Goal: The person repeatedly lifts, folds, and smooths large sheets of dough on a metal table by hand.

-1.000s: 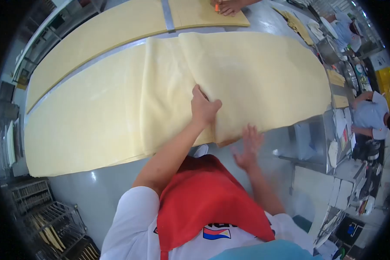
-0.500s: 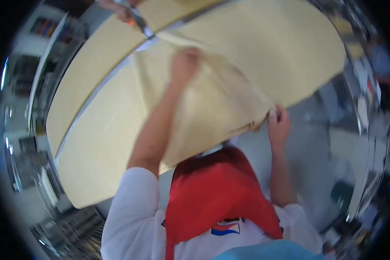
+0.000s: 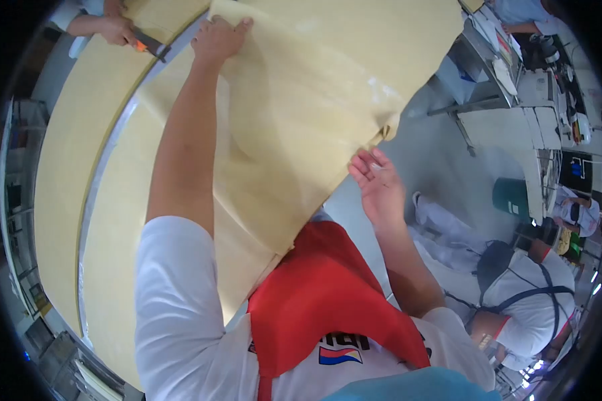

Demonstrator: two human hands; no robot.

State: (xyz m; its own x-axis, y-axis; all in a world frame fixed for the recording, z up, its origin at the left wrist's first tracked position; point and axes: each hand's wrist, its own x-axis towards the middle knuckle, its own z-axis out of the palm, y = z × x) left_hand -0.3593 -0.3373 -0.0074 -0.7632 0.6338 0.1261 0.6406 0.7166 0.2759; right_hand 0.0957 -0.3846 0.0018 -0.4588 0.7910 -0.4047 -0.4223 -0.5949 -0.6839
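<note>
A large pale yellow sheet, which looks like rolled dough (image 3: 314,87), covers the table in front of me. My left hand (image 3: 219,40) lies on the far part of an overlapping layer, fingers spread over its edge. Below my left forearm the layer has soft creases. My right hand (image 3: 384,190) is beside the sheet's near edge, palm up, fingers loosely bent and apart. Its fingertips are at the edge; whether they touch it I cannot tell. Close by, a small piece of that edge is curled up (image 3: 385,131).
A co-worker's hand (image 3: 117,31) holds a dark-bladed tool with an orange part (image 3: 150,45) at a long gap between sheets. Another person in white (image 3: 525,301) is bent over at my right. A metal-framed table (image 3: 478,103) and green bin (image 3: 510,195) are at right.
My left hand has gone from closed to spread, farther out on the sheet. My right hand has loosened from the near edge. The overlapping layer lies differently, and my view has turned.
</note>
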